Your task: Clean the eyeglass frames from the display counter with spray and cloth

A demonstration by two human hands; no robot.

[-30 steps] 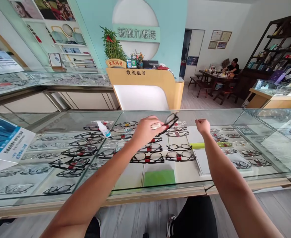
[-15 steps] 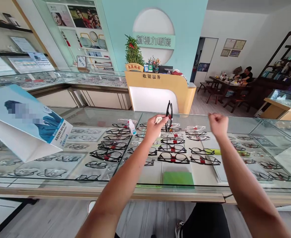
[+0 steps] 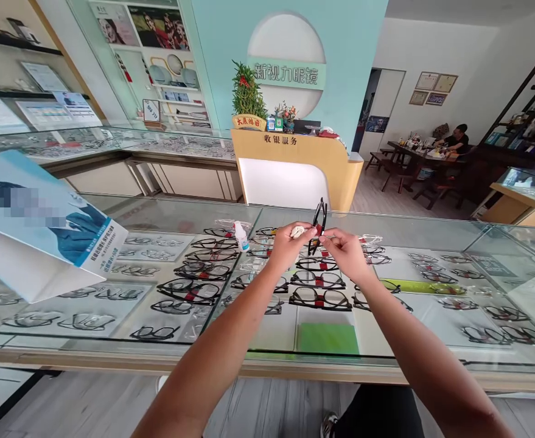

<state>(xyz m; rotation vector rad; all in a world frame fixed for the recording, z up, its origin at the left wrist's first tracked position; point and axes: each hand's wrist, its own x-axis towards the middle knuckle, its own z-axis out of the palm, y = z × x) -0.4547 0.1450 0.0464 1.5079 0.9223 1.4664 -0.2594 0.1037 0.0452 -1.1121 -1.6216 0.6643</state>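
Glasses (image 3: 324,218) with black rims are upright, almost edge-on to me, between the two hands and above the glass-topped table (image 3: 304,367). The left hand (image 3: 288,244) pinches them, with a white wad (image 3: 297,232) (cloth, perhaps) tucked in its fingers. The right hand (image 3: 348,254) is partly curled, fingertips touching the glasses from its own side; whether it grips them, I can't tell. Just left of the left hand stands a white bottle (image 3: 241,237); well beyond it, a folded sign (image 3: 82,234). Rows of display frames (image 3: 321,299) lie below both hands.
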